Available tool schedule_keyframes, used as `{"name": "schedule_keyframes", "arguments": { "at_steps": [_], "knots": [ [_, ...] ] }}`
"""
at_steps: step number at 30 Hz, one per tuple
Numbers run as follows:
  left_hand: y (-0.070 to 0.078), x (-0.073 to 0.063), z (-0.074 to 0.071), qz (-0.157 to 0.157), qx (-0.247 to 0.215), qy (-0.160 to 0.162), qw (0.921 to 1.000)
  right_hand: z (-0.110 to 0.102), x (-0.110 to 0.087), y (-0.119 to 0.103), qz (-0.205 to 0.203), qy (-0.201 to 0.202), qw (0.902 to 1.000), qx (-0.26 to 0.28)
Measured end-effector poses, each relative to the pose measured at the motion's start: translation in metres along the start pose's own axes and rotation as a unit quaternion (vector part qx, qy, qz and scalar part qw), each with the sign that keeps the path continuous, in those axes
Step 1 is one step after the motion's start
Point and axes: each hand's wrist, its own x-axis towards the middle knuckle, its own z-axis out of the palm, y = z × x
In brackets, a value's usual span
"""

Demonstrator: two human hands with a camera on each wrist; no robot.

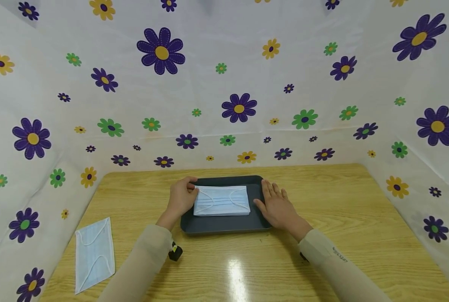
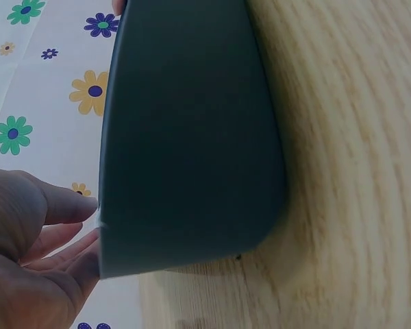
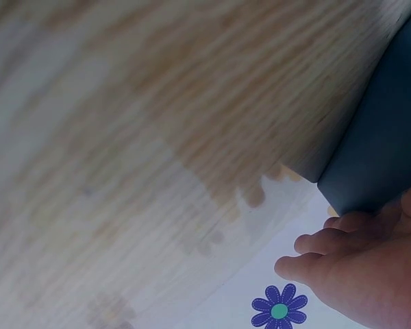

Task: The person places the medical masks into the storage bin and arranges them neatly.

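A dark grey rectangular tray (image 1: 224, 226) lies on the table, holding a small stack of pale blue face masks (image 1: 221, 202) with white ear loops. My left hand (image 1: 181, 196) reaches over the tray's left rim, and its thumb and fingers pinch the left end of the top mask. In the left wrist view the tray's outer wall (image 2: 192, 137) hides most of what that hand (image 2: 34, 247) holds. Against the tray's right side, my right hand (image 1: 279, 207) rests with straight fingers. The right wrist view shows this hand (image 3: 370, 260) touching the tray wall (image 3: 377, 144).
Another pale blue face mask (image 1: 95, 255) lies flat at the table's left edge, beside my left forearm. The wooden table (image 1: 334, 201) is enclosed by a white cloth (image 1: 194, 92) printed with purple, yellow and green flowers.
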Motion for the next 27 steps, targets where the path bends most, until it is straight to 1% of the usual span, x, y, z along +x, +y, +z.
{"name": "schedule_keyframes", "arguments": {
  "at_steps": [7,18,23,27],
  "knots": [
    [-0.002,0.001,0.001,-0.009,-0.001,0.004,0.9999,0.001,0.0,0.001,-0.003,-0.001,1.0,-0.003],
    [-0.004,0.001,-0.001,-0.001,-0.011,0.01,0.9999,0.001,0.0,0.002,-0.006,-0.001,1.0,-0.001],
    [-0.004,-0.001,-0.005,-0.005,-0.013,0.013,0.9998,0.001,0.0,0.002,-0.006,0.0,1.0,0.0],
    [-0.005,-0.003,-0.012,-0.016,-0.029,0.021,0.9992,0.0,0.0,0.001,-0.005,-0.003,1.0,0.001]
  ]
}}
